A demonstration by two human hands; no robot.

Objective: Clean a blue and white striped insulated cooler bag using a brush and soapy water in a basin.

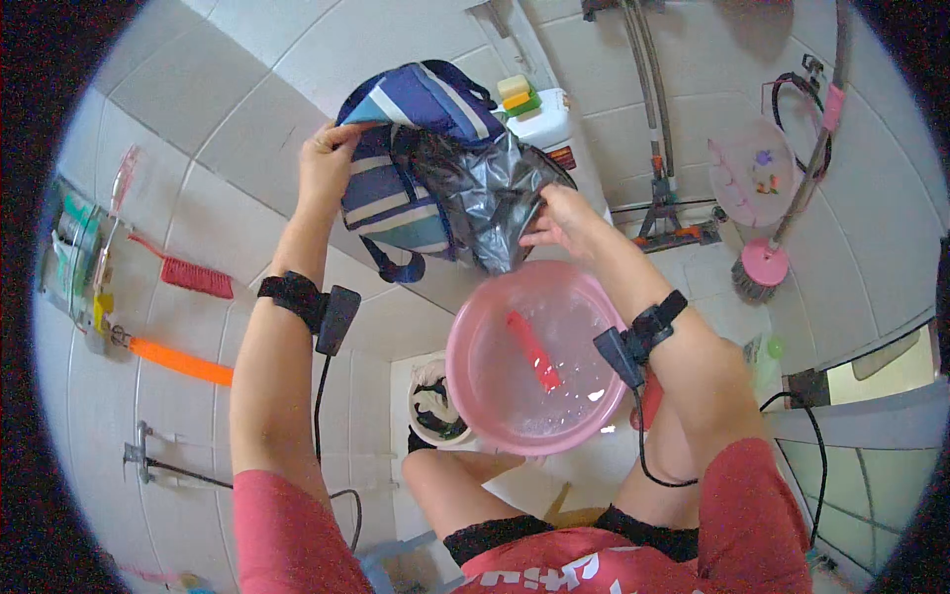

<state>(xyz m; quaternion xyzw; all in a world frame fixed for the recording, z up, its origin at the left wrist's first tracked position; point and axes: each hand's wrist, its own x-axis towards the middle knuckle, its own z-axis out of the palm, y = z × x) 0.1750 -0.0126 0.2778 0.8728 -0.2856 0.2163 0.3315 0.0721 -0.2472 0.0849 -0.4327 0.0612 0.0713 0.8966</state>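
Observation:
A blue, white and teal striped fabric bag (393, 189) is held up beyond the pink basin, with its shiny grey lining (490, 200) showing. My left hand (326, 167) pinches the bag's edge at the upper left. On the other side, my right hand (568, 219) holds the lining near the bag's right edge, its lower fingers partly spread. The lining's lower tip hangs over the far rim of the pink plastic basin (462, 356). Cloudy, sudsy water fills the basin, and a long red object (533, 350) lies in it; its exact kind is unclear.
A white container (545, 119) behind the bag carries sponges (517, 95). Left of the basin stands a small bucket (438, 405) with cloths. A red brush (197, 277) hangs on the tiled left wall. A pink-headed floor brush (763, 263) and a mop (668, 223) stand right.

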